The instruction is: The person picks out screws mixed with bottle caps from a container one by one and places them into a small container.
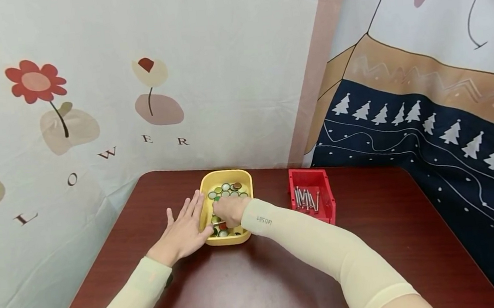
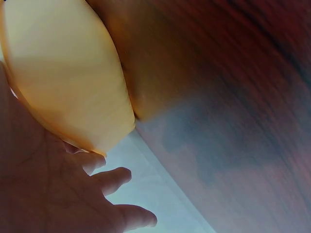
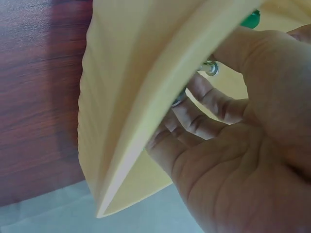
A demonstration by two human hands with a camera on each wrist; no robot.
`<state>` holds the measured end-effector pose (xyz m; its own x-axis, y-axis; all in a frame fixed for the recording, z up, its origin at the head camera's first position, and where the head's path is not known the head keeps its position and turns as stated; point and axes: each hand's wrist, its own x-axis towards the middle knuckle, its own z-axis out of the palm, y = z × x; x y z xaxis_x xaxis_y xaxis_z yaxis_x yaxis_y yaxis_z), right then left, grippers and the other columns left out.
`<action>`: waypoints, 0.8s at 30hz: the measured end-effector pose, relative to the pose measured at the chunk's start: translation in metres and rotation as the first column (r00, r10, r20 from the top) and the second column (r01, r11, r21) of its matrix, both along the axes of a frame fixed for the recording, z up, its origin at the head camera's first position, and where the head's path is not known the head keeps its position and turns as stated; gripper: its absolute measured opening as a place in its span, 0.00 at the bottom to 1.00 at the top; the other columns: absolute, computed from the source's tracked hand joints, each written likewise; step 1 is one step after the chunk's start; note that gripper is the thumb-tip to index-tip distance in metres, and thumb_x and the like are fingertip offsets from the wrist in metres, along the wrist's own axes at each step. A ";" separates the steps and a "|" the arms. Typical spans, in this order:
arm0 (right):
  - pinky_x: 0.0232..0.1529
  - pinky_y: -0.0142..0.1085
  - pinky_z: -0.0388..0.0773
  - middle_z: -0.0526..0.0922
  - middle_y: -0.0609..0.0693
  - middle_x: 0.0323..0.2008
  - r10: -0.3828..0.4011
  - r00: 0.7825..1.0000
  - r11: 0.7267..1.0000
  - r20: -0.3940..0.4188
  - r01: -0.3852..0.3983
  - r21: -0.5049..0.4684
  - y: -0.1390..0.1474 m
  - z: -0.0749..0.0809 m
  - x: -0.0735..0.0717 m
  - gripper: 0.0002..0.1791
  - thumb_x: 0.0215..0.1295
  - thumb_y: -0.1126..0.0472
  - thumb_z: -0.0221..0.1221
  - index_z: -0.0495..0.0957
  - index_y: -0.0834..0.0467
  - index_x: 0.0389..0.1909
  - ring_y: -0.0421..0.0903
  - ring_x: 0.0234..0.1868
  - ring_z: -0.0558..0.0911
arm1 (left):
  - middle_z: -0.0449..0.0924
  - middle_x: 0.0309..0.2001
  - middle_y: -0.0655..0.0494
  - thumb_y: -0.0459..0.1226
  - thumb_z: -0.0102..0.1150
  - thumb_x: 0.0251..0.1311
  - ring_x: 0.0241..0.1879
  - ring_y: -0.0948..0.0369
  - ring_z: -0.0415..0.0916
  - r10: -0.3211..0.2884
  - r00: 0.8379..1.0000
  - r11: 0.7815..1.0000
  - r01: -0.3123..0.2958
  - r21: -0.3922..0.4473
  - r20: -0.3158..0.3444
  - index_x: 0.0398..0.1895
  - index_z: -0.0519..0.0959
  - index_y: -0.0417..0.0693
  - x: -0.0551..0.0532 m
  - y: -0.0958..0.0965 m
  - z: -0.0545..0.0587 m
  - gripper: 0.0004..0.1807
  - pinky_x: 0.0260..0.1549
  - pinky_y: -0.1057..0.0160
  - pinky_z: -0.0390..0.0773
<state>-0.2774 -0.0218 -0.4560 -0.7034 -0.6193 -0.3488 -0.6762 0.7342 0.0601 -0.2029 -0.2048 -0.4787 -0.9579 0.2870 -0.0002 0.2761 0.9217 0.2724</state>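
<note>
A yellow plastic bin (image 1: 247, 179) holds many round bottle caps (image 1: 225, 187), some pale, some green or brown. My right hand (image 1: 230, 211) reaches down inside it with the fingers curled. A slim metal bolt (image 1: 219, 222) pokes out to the left of that hand; in the right wrist view the bolt's end (image 3: 211, 68) shows between thumb and fingers. My left hand (image 1: 185, 231) lies along the bin's left side, fingers straight and spread, fingertips at the rim. Seen from the left wrist, the palm (image 2: 43, 184) faces the bin wall (image 2: 73, 73).
To the right stands a red bin (image 1: 331, 205) with several metal bolts (image 1: 307, 199) lying in it. Both bins are near the far edge of the dark red wooden table (image 1: 251, 284). A printed curtain (image 1: 238, 74) hangs close behind the table.
</note>
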 end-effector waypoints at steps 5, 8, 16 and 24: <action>0.45 0.35 0.92 0.94 0.48 0.48 0.021 1.000 1.000 0.000 -0.021 -0.015 -0.001 -0.001 -0.001 0.08 0.79 0.59 0.74 0.88 0.53 0.54 0.43 0.42 0.90 | 0.41 0.99 0.44 0.55 0.55 0.83 0.96 0.34 0.49 -0.004 1.000 1.000 0.004 0.001 -0.001 0.99 0.45 0.43 0.000 0.000 0.001 0.53 0.83 0.08 0.42; 0.46 0.36 0.93 0.95 0.50 0.52 0.056 0.998 0.998 -0.017 -0.057 -0.020 0.002 0.016 0.010 0.09 0.83 0.62 0.70 0.90 0.54 0.57 0.44 0.44 0.93 | 0.42 0.99 0.43 0.54 0.55 0.83 0.96 0.34 0.49 -0.004 1.000 1.000 0.004 0.000 -0.002 0.99 0.45 0.42 0.001 0.000 0.002 0.53 0.83 0.08 0.43; 0.53 0.42 0.95 0.96 0.48 0.55 0.099 0.983 0.995 -0.156 -0.096 0.032 0.003 0.013 0.017 0.18 0.85 0.56 0.68 0.87 0.53 0.70 0.46 0.51 0.95 | 0.42 0.99 0.42 0.54 0.55 0.83 0.96 0.33 0.49 -0.005 1.000 1.000 0.005 -0.008 0.004 0.99 0.45 0.41 0.001 -0.001 0.003 0.53 0.82 0.08 0.43; 0.61 0.47 0.93 0.96 0.47 0.58 0.075 0.978 0.995 -0.195 -0.060 0.082 -0.002 0.005 0.019 0.14 0.85 0.52 0.68 0.91 0.48 0.64 0.50 0.57 0.93 | 0.42 0.98 0.41 0.55 0.55 0.82 0.95 0.33 0.50 -0.012 1.000 1.000 0.012 -0.010 -0.004 0.99 0.45 0.41 0.001 -0.001 0.003 0.53 0.82 0.08 0.44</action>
<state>-0.2585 -0.0241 -0.4514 -0.7208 -0.6446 -0.2548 -0.6931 0.6759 0.2506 -0.2024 -0.2057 -0.4758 -0.9543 0.2989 0.0009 0.2886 0.9208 0.2623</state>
